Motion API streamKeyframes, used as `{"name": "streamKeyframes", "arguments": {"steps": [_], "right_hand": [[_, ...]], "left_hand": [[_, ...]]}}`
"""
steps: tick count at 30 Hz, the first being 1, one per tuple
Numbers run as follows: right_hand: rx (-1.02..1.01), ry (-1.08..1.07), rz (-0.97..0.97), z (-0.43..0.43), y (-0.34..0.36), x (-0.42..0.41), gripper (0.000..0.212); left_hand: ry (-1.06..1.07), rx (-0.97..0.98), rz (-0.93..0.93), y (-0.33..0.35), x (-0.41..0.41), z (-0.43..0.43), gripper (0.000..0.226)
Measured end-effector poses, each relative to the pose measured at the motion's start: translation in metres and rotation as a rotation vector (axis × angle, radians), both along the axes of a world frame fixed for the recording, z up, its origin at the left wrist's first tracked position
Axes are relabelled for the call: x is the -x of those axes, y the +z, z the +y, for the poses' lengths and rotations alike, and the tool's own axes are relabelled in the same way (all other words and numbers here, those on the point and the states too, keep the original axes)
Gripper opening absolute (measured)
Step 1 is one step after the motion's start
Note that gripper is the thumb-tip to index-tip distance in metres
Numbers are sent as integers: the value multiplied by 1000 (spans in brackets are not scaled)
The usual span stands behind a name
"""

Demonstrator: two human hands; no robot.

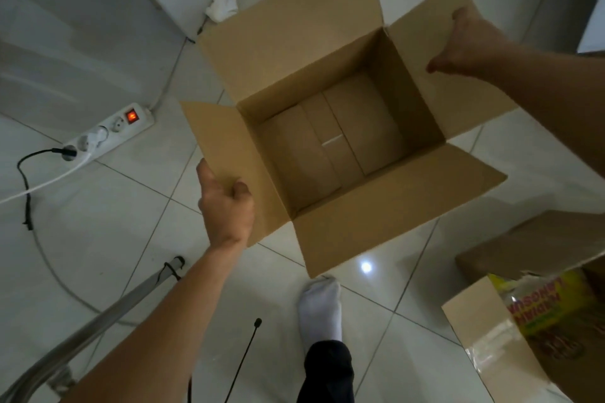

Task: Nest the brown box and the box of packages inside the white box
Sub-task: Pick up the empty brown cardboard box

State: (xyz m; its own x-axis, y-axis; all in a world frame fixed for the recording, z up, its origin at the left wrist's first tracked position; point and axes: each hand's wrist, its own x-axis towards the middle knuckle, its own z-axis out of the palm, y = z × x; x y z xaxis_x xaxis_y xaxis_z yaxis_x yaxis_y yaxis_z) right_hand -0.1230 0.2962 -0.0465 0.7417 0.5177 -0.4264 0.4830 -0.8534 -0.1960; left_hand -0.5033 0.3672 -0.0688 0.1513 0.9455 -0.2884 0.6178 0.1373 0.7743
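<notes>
An open brown cardboard box (330, 127) fills the middle of the view, empty inside, all flaps spread outward. My left hand (226, 203) grips its left flap from below, thumb on the inner face. My right hand (465, 42) clasps the right flap near its outer edge. The box appears held just above the tiled floor. At the lower right stands the box of packages (484, 334), its flap open, with yellow printed packets (550, 307) showing inside. No white box is in view.
A white power strip (108, 134) with a lit red switch and cables lies on the floor at left. My foot in a white sock (320, 307) is below the box. A metal leg (98, 321) crosses the lower left. Crumpled paper (224, 3) lies behind.
</notes>
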Motion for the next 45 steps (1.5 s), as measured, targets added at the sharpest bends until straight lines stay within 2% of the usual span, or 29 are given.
{"name": "streamKeyframes", "arguments": {"steps": [3, 6, 10, 16, 21, 26, 31, 45], "right_hand": [[70, -98, -19, -42, 4, 1, 83], [36, -231, 112, -77, 7, 5, 80], [-6, -281, 150, -109, 7, 27, 58], [-173, -498, 188, -141, 13, 82, 48], [-286, -572, 206, -162, 18, 139, 39], [-351, -638, 237, -168, 16, 176, 38], [-358, -628, 208, -170, 14, 178, 41], [-351, -598, 194, -171, 11, 170, 43]], "left_hand": [[-91, -18, 29, 2, -1, 16, 57], [-170, -59, 105, 2, -2, 35, 55], [-281, -116, 200, 4, -11, 57, 54], [-509, -226, 359, 14, -42, 71, 56], [-668, -284, 413, 20, -68, 84, 50], [-683, -300, 500, 22, -86, 94, 39], [-688, -343, 544, 18, -83, 93, 23], [-629, -408, 553, 17, -72, 80, 31]]}}
